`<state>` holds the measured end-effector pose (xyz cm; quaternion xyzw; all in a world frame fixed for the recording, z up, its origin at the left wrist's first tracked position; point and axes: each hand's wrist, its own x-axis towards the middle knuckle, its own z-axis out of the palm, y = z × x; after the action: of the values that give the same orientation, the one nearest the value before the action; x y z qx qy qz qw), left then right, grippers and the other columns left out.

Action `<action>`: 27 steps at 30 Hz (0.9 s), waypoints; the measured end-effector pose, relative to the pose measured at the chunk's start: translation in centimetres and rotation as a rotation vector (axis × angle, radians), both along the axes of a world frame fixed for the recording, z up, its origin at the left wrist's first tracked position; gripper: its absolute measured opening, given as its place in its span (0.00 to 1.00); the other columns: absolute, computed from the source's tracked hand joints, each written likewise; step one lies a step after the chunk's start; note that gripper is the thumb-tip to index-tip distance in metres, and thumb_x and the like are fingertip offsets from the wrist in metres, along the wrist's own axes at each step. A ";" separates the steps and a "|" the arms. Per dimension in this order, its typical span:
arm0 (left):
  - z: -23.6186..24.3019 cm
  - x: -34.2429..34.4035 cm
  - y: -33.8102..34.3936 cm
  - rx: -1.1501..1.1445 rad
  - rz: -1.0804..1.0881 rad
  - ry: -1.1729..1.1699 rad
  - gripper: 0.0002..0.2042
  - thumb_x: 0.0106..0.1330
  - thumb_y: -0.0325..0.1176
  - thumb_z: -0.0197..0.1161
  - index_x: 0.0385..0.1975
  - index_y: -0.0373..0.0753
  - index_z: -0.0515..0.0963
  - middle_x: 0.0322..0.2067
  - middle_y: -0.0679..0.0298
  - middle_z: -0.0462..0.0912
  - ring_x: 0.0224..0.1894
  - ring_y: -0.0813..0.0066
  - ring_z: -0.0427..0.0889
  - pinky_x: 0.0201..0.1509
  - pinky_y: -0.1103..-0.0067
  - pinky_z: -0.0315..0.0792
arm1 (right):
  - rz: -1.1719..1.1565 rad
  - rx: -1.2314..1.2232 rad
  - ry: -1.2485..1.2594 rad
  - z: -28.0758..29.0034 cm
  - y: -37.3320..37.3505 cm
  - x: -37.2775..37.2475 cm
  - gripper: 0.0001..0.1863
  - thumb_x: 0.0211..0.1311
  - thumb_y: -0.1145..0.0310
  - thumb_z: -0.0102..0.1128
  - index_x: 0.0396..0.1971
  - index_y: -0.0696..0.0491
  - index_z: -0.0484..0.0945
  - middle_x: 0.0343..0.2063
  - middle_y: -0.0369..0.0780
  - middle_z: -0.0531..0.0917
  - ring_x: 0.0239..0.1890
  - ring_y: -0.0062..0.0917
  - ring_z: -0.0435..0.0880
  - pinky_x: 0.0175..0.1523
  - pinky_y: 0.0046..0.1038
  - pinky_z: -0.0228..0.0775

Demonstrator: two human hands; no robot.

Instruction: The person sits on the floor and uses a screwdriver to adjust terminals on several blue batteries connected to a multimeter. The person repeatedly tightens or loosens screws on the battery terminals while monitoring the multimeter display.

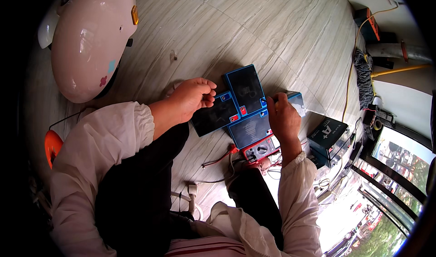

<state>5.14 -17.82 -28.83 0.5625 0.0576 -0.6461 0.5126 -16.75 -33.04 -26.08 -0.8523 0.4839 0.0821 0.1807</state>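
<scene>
Several black batteries with blue edges lie close together on the floor: an upper one (244, 85), a left one (211, 117) and a lower one (249, 130). Small red and blue terminal corners show on them. My left hand (193, 98) hovers over the left battery, its fingers curled together; whether anything small is in them is hidden. My right hand (285, 118) is closed in a pinch beside the upper battery's right terminal corner. What its fingertips hold, if anything, I cannot make out. Another battery (296, 101) sits partly behind this hand.
A red-framed multimeter (260, 150) with leads lies below the batteries, near my foot. To the right stands a dark green battery box (328, 132). A pink scooter (93, 43) is at the upper left. Cables and a coiled black cord (364, 77) run along the right wall.
</scene>
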 end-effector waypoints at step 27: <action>1.2 -0.3 -0.5 -0.218 -0.136 0.157 0.11 0.69 0.25 0.48 0.49 0.35 0.72 0.45 0.58 0.78 0.47 0.70 0.79 0.53 0.74 0.75 | -0.075 0.073 -0.567 2.3 0.9 0.8 0.12 0.59 0.62 0.62 0.32 0.55 0.72 0.20 0.43 0.80 0.23 0.27 0.81 0.28 0.28 0.71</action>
<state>4.88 -18.29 -27.59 0.4537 -0.0111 -0.7238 0.5197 -15.96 -32.15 -23.80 -0.8156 0.4421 -0.1487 0.3424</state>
